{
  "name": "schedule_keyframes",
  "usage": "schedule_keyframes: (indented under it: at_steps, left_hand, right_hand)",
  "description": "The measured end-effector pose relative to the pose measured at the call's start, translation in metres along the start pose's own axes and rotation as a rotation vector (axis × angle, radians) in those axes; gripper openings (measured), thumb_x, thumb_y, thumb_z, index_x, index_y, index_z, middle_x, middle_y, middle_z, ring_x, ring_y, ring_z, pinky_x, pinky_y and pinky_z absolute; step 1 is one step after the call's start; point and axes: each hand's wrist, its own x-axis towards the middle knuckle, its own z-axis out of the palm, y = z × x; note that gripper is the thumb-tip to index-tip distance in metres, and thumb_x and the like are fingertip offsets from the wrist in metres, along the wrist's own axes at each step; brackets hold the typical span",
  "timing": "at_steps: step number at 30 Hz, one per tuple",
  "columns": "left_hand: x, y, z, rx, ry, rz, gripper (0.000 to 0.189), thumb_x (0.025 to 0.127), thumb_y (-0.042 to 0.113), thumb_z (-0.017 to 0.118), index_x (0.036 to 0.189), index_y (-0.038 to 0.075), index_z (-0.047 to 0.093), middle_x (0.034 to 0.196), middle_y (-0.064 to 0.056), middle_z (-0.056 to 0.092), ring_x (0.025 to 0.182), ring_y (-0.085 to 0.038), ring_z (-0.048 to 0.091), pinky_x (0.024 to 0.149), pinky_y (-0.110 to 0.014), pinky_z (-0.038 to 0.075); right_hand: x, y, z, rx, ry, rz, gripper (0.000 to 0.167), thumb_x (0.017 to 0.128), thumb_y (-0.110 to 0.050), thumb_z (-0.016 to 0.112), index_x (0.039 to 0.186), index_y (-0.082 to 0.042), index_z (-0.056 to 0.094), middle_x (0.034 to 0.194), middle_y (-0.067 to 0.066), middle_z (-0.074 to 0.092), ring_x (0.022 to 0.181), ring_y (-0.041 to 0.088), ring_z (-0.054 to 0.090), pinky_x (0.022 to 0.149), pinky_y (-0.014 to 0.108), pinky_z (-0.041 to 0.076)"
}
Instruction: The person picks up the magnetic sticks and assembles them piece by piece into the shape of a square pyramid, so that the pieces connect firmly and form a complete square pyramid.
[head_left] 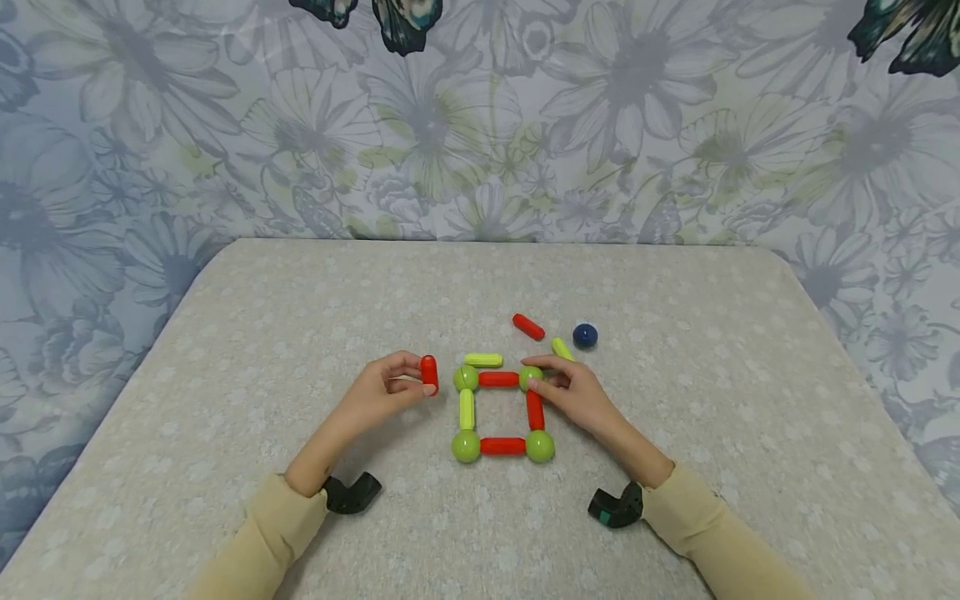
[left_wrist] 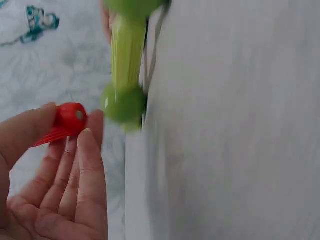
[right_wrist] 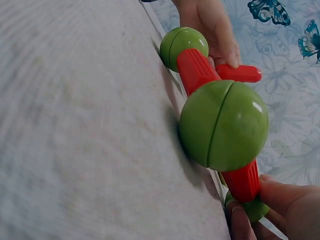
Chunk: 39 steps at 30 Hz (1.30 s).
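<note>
I see a person in long, plain sleeves of soft yellowish beige. The left sleeve (head_left: 258,537) is gathered in loose creases and ends above the wrist; the right sleeve (head_left: 716,533) matches it, with soft folds and a slightly rumpled cuff. Beyond the cuffs, the left hand (head_left: 381,390) and right hand (head_left: 576,398) are bare. At each cuff sits a small black camera unit: the left unit (head_left: 352,493) is bent like an elbow, and the right unit (head_left: 617,506), also angled, bears a small teal-green patch (head_left: 604,517).
</note>
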Motion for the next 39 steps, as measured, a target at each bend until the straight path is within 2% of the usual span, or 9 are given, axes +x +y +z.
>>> schedule_keyframes:
  at_steps: [6,13,18,24,31,35,39]
  left_hand:
    - [-0.011,0.007,0.027,-0.119,-0.124,0.058,0.031,0.087,0.004,0.066,0.114,-0.01,0.06,0.104,-0.015,0.064,0.094,-0.024,0.061,0.078,-0.03,0.05]
    - [-0.013,0.008,0.035,-0.132,-0.204,0.101,0.031,0.088,0.005,0.066,0.115,-0.009,0.06,0.106,-0.015,0.064,0.096,-0.026,0.06,0.077,-0.03,0.05]
    - [-0.014,0.004,0.036,-0.098,-0.224,0.124,0.028,0.085,0.004,0.069,0.111,-0.006,0.063,0.102,-0.012,0.065,0.092,-0.025,0.06,0.079,-0.032,0.049]
    - [-0.012,0.002,0.039,-0.056,-0.239,0.14,0.025,0.082,-0.001,0.07,0.107,-0.003,0.065,0.098,-0.006,0.065,0.085,-0.023,0.059,0.074,-0.03,0.049]
    - [-0.013,0.001,0.041,-0.067,-0.245,0.153,0.029,0.081,-0.002,0.071,0.109,-0.006,0.063,0.103,-0.011,0.065,0.084,-0.022,0.059,0.073,-0.029,0.049]
    - [-0.012,0.001,0.038,-0.083,-0.257,0.172,0.03,0.086,0.003,0.067,0.114,-0.006,0.061,0.109,-0.014,0.063,0.093,-0.023,0.06,0.08,-0.032,0.049]
    - [-0.006,0.002,0.03,-0.068,-0.209,0.161,0.03,0.095,0.013,0.057,0.121,-0.002,0.059,0.116,-0.012,0.061,0.104,-0.025,0.057,0.086,-0.036,0.047]
  right_hand:
    - [0.002,-0.001,0.001,-0.002,-0.003,-0.007,0.031,0.09,-0.017,0.065,0.12,-0.008,0.064,0.067,0.002,0.056,0.056,0.013,0.044,0.05,0.022,0.033]
    - [0.003,-0.003,0.002,-0.015,-0.001,-0.004,0.031,0.09,-0.016,0.065,0.12,-0.009,0.064,0.069,0.001,0.058,0.057,0.013,0.044,0.05,0.022,0.033]
    - [0.003,-0.004,0.002,-0.014,0.0,-0.015,0.032,0.09,-0.017,0.066,0.12,-0.007,0.063,0.067,0.001,0.056,0.056,0.012,0.044,0.05,0.022,0.033]
    - [0.002,-0.003,0.001,-0.006,-0.001,-0.014,0.031,0.09,-0.016,0.066,0.119,-0.007,0.063,0.067,0.002,0.056,0.057,0.013,0.044,0.05,0.022,0.034]
    - [0.001,-0.002,0.001,-0.007,-0.004,0.004,0.031,0.09,-0.016,0.065,0.119,-0.008,0.064,0.067,0.002,0.055,0.057,0.013,0.044,0.05,0.022,0.033]
    - [0.0,-0.002,0.001,-0.005,0.003,-0.005,0.031,0.09,-0.016,0.066,0.119,-0.007,0.064,0.067,0.002,0.055,0.058,0.014,0.045,0.05,0.022,0.034]
    - [-0.001,-0.002,0.0,-0.004,0.007,-0.01,0.032,0.089,-0.017,0.066,0.12,-0.006,0.063,0.069,0.004,0.056,0.059,0.015,0.046,0.051,0.023,0.035]
